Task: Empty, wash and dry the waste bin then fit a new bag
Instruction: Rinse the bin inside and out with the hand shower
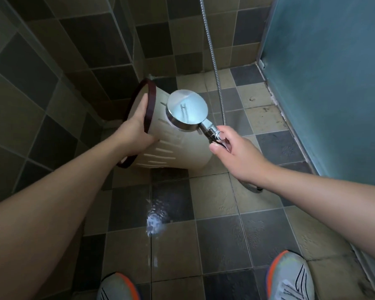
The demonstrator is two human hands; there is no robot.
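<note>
Now, bin: the waste bin point(173, 148) is cream plastic with a dark brown rim ring and thin slots in its wall; it is held off the floor and tipped on its side, mouth toward 9 o'clock, base toward 3 o'clock, at the centre of the view.
Handling: it looks light and stiff, since one hand carries it; the wall is probably wet and so slippery, and thin plastic may bend if squeezed hard.
Where to hold: the rim ring seems the best place, because it is the stiffest part and gives the fingers an edge; the smooth wall is a poor place.
Left hand: the left hand point(136, 128) grips the rim, fingers hooked inside the mouth and thumb pressed on the outer wall.
Right hand: the right hand point(236, 152) holds the handle of the shower head point(187, 110), thumb and fingers closed around it near the chrome joint.
Shower head: it is round and chrome, just above the bin wall at 12 o'clock of the bin, its face turned away toward the bin; I cannot tell if water runs.
Hose: the metal hose point(213, 61) hangs from 12 o'clock down to the floor.
Floor: the tiled floor point(221, 198) has a shining wet patch at 6 o'clock of the bin.
Shoes: two grey and orange shoes point(290, 278) stand at 6 o'clock of the view.
</note>
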